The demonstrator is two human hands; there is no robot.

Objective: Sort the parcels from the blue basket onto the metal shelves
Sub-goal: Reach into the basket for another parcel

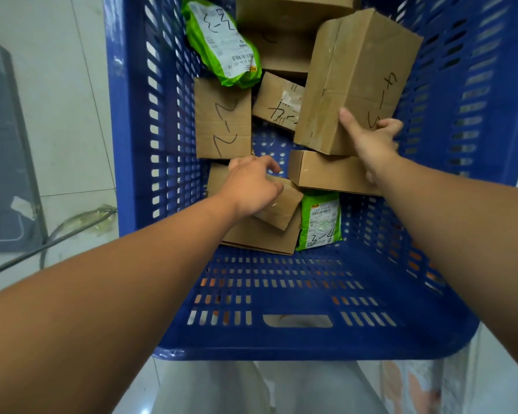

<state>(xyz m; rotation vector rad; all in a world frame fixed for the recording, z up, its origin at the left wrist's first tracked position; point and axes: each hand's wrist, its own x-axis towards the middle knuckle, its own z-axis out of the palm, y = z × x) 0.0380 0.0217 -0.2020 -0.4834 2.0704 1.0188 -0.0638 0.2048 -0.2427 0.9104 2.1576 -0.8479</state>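
Observation:
I look down into the blue basket (281,339), which holds several parcels. My right hand (371,141) grips the near end of a tall cardboard box (353,73) with black marker writing, tilted up above the others. My left hand (251,186) curls its fingers over a small cardboard box (284,209) lying on a larger flat box (263,239). A green bag parcel marked 3-4 (320,219) lies beside them. Another green bag parcel (222,40) rests at the far end. A flat carton (222,118) and a small taped box (278,100) sit in the middle.
A low brown box (326,171) lies under my right wrist. More cartons (287,13) fill the basket's far end. A pale tiled floor (57,115) surrounds the basket, with a grey object (3,144) and a cable (72,222) at the left. No shelves are in view.

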